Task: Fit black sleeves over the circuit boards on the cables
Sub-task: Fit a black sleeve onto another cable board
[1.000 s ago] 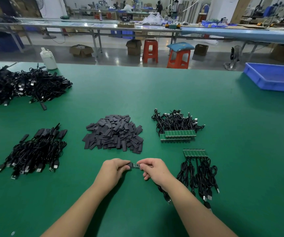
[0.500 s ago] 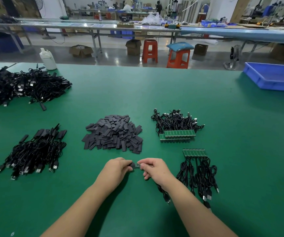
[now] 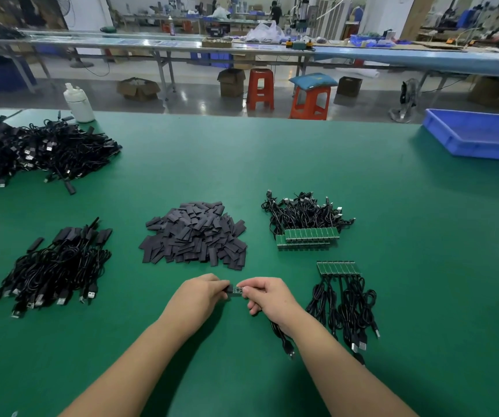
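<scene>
My left hand [image 3: 200, 296] pinches a black sleeve [image 3: 229, 288] at its fingertips. My right hand [image 3: 267, 296] pinches a small green circuit board [image 3: 237, 290] whose black cable [image 3: 283, 340] trails back under my wrist. The sleeve's mouth meets the board's left end between the two hands. Behind the hands lies a heap of loose black sleeves [image 3: 195, 234]. A row of bare boards on cables [image 3: 340, 291] lies to the right, and another bundle with green boards [image 3: 307, 225] sits behind it.
Sleeved cables [image 3: 52, 269] are piled at the left, and a large tangle of black cables [image 3: 28, 152] lies at the far left. A white bottle [image 3: 78, 102] stands at the table's back edge. A blue tray [image 3: 480, 136] sits far right on the green mat [image 3: 422, 266].
Both hands stay in the same spot, still holding sleeve and board together; no clear movement of either part shows.
</scene>
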The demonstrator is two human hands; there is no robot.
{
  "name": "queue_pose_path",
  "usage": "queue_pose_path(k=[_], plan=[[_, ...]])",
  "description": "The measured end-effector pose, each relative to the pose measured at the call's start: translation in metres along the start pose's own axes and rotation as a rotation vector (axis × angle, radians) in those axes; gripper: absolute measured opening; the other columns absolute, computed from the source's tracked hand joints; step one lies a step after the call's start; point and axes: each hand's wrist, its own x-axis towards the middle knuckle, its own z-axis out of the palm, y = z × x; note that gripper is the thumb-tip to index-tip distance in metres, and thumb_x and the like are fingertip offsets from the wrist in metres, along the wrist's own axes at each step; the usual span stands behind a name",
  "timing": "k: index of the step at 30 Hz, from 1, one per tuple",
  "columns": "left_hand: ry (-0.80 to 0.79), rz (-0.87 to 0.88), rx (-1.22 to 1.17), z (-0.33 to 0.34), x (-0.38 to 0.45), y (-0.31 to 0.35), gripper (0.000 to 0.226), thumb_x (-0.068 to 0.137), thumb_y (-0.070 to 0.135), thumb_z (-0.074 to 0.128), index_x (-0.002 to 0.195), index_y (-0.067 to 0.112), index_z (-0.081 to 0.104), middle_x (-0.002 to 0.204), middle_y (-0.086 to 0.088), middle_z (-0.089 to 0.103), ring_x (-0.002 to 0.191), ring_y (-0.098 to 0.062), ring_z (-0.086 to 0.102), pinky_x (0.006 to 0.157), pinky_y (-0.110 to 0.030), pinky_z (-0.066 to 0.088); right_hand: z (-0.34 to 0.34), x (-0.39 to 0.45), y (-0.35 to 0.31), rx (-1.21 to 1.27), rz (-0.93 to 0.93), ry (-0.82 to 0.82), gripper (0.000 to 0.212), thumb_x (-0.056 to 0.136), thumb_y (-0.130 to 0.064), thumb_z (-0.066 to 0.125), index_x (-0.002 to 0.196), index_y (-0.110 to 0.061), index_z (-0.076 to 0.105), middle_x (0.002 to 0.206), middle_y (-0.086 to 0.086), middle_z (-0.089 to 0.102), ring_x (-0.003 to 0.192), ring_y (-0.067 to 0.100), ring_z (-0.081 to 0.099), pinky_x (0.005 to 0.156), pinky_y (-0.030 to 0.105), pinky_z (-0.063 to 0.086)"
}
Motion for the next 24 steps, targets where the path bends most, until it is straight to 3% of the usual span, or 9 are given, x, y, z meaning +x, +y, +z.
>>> queue_pose_path(k=[4,10,16,20,24], plan=[[-0.013,-0.031,0.006,-0.0018,0.0048,0.0019,0.026,0.098,0.026,0.057,0.12,0.02,0.069,0.109,0.0,0.066,0.099,-0.02,0.061,0.088,-0.029,0.045,0.0012,-0.0005,0.0,-0.016,-0.001,-0.003,0.02,0.098,-0.011,0.06,0.095,-0.027,0.072,0.067,-0.001,0.066,0.055,0.011,0.06,0.063,0.022,0.053],[0.013,-0.128,-0.131,-0.0031,0.0033,-0.0017,0.024,0.092,0.025,0.068,0.114,0.019,0.073,0.103,0.001,0.073,0.086,-0.007,0.058,0.074,-0.012,0.037,0.0035,0.0006,0.0009,-0.042,-0.01,-0.008,0.021,0.098,-0.012,0.06,0.096,-0.028,0.072,0.067,-0.001,0.065,0.054,0.01,0.06,0.062,0.021,0.052],[-0.081,-0.086,0.03,-0.0036,0.0067,0.0002,0.027,0.099,0.027,0.055,0.122,0.022,0.068,0.111,-0.001,0.066,0.1,-0.022,0.061,0.089,-0.03,0.044,0.0031,0.002,0.0032,-0.014,-0.011,0.017,0.024,0.098,-0.012,0.06,0.093,-0.031,0.074,0.073,-0.001,0.069,0.056,0.01,0.061,0.063,0.022,0.052],[-0.085,0.013,0.141,-0.0054,0.0052,-0.0035,0.025,0.098,0.025,0.055,0.121,0.023,0.067,0.109,0.003,0.065,0.095,-0.02,0.064,0.086,-0.035,0.048,0.0037,0.0027,0.0044,0.0,-0.015,0.022,0.023,0.098,-0.011,0.059,0.093,-0.028,0.074,0.065,-0.006,0.067,0.053,0.01,0.059,0.06,0.021,0.051],[-0.084,-0.007,0.13,-0.0048,0.0063,-0.004,0.026,0.099,0.028,0.055,0.121,0.023,0.067,0.109,0.0,0.066,0.097,-0.021,0.064,0.088,-0.034,0.047,0.0044,0.004,0.0056,-0.007,-0.019,0.029,0.024,0.097,-0.013,0.06,0.092,-0.031,0.074,0.07,-0.003,0.069,0.055,0.012,0.061,0.063,0.024,0.052]])
